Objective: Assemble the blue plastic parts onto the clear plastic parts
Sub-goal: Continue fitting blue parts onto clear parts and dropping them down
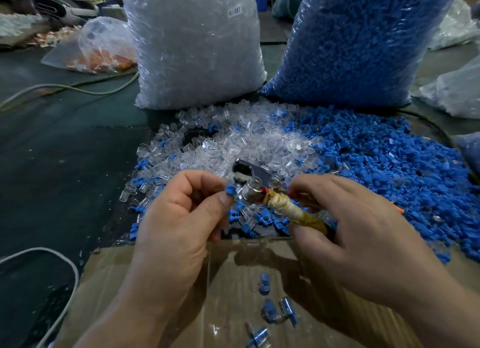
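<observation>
Head-worn wide-angle view — forward, downward, close above the work surface (65,165)

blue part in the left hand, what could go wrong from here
1. The left hand only pinches the blue part at its fingertips, so it could slip and get lost in the loose pile below.
2. Those fingertips sit right beside the metal head of the tool that the right hand grips by its taped handle. A nipped finger seems possible.
</observation>
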Tool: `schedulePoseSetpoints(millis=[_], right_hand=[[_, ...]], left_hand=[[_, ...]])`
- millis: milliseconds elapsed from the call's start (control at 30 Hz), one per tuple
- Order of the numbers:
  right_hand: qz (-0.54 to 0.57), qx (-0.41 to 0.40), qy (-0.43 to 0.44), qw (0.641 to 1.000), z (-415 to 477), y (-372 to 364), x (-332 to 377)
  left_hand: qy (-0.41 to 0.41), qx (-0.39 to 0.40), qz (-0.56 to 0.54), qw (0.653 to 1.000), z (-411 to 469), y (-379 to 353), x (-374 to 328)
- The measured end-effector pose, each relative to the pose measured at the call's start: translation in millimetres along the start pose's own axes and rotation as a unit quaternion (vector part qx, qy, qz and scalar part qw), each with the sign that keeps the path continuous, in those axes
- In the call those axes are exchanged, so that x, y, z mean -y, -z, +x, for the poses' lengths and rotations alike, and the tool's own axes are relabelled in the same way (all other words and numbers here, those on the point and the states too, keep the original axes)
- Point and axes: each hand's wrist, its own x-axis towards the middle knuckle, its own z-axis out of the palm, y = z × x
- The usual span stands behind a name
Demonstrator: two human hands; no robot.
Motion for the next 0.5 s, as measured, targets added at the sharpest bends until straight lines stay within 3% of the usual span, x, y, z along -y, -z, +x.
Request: schedulePoseSetpoints(millis=[500], right_hand=[[-0.035, 0.054, 0.028, 0.998, 2.8, -3.9, -1.6]], left_hand=[[-0.047, 0.020, 0.041, 0.998, -0.9, 3.2, 2.8]])
